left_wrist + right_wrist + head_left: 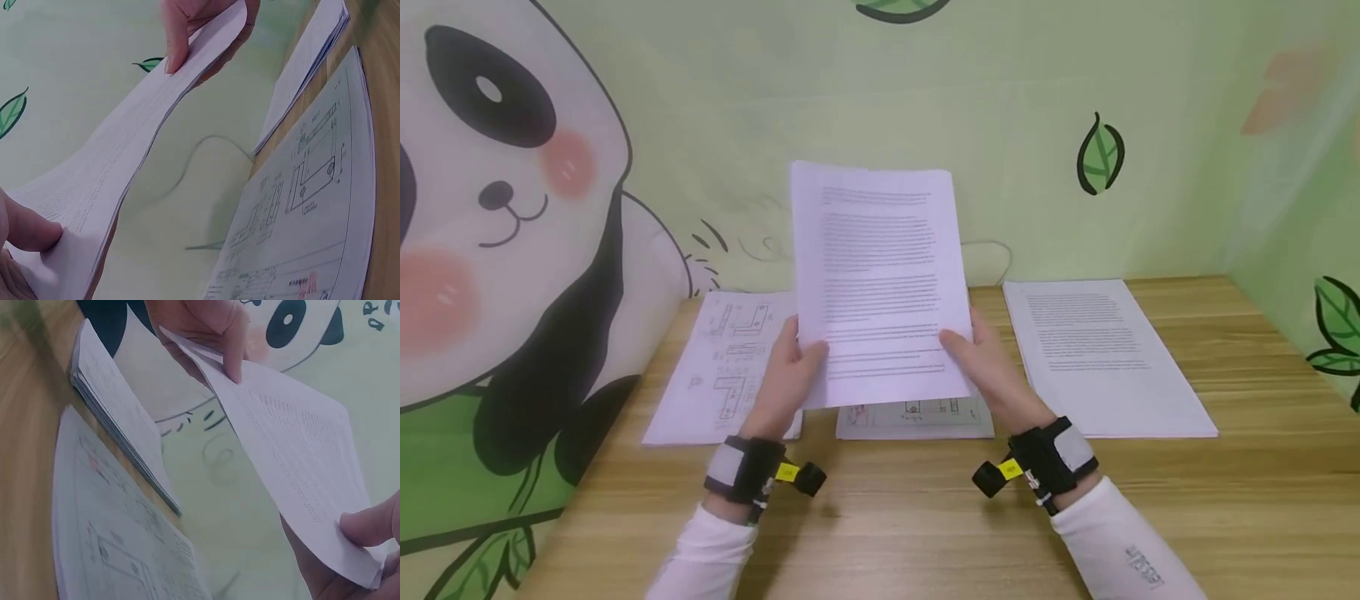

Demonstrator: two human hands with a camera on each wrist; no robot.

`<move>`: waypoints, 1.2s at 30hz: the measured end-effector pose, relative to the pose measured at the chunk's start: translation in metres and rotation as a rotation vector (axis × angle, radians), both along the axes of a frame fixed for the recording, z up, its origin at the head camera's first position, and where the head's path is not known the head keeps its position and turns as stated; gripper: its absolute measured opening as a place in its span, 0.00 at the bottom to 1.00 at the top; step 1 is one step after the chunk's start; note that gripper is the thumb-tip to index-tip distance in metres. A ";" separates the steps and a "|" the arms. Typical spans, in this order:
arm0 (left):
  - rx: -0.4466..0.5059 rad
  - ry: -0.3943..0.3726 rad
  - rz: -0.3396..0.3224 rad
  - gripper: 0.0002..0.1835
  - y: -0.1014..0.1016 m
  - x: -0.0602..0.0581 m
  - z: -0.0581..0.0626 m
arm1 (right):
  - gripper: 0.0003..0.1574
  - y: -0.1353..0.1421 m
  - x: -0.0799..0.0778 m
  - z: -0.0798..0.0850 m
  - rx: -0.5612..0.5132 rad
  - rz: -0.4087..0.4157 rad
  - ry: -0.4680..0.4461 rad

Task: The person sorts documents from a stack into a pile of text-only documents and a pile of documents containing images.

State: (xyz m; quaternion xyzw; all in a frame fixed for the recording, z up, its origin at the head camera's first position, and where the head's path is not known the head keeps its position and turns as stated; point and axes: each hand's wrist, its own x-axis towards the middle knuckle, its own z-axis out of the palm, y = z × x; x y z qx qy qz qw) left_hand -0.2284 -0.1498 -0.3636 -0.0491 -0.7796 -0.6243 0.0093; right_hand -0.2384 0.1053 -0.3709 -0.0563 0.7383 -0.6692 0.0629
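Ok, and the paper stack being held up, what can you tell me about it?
The paper stack is white and looks several sheets thick, its front page printed with paragraphs of small, unreadable text. It is held up off the table, long side upright, and bows somewhat in the wrist views. The left hand and right hand grip its opposite side edges, thumbs on the printed face. In the head view it partly hides the middle drawing sheet.

I can see a big panda (550, 250) on the pale green wall (737, 108), with pink cheeks, a little smile and a patch of green (437, 492) under it. A green leaf (1101, 158) with a thick black edge is at the back, and more leaves (1337, 321) are on the right side. The table (910, 517) is brown wood with stripy lines.
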 end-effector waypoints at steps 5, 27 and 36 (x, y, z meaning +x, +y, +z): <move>-0.009 0.028 -0.100 0.28 0.028 0.007 0.014 | 0.30 0.027 0.005 0.001 0.069 -0.031 0.047; 0.101 0.000 -0.274 0.24 0.114 -0.020 -0.014 | 0.32 0.128 -0.003 0.016 0.355 -0.227 0.063; 0.074 -0.070 -0.320 0.23 0.146 -0.021 -0.026 | 0.38 0.170 0.001 0.013 0.411 -0.220 0.007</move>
